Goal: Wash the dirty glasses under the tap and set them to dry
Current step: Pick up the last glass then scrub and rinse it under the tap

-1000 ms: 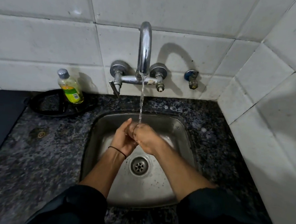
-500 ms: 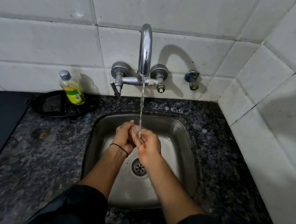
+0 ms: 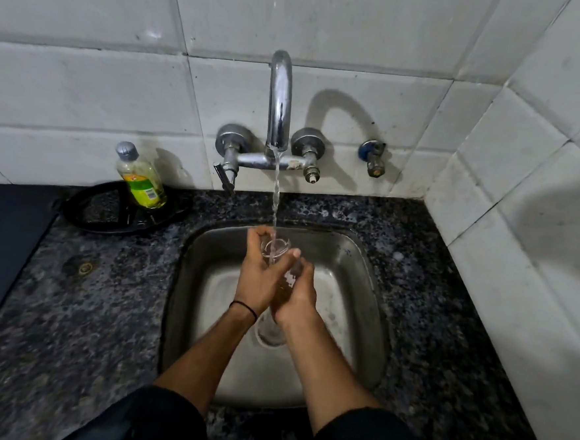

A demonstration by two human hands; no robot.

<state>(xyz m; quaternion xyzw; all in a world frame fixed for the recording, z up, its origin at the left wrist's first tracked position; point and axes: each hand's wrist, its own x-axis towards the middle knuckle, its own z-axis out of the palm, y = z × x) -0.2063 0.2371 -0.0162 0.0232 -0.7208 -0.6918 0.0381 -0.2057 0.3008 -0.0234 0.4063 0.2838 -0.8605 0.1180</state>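
- One dark flat mat, far left on the counter; we cannot tell its material.
- One speckled black-and-grey granite countertop surrounding the sink.
- One round black plastic tray at the back left of the counter, against the wall.
- One clear plastic bottle of yellow-green dish liquid with a grey cap, standing tilted on that tray.
- One square stainless steel sink basin, set into the counter.
- One left hand, a thin black band at its wrist, fingers curled around the left side of the glass.
- One chrome wall-mounted swan-neck tap with two round valve handles, running; a single stream of water falls into the glass.
- One clear drinking glass, held over the middle of the basin directly under the stream, mouth up; we count only this one glass.
- One right hand, closed against the lower right side of the same glass, thumb raised beside the rim.
- One small blue-capped angle valve on the wall right of the tap.
- White tiled walls, two, meeting in the right corner.
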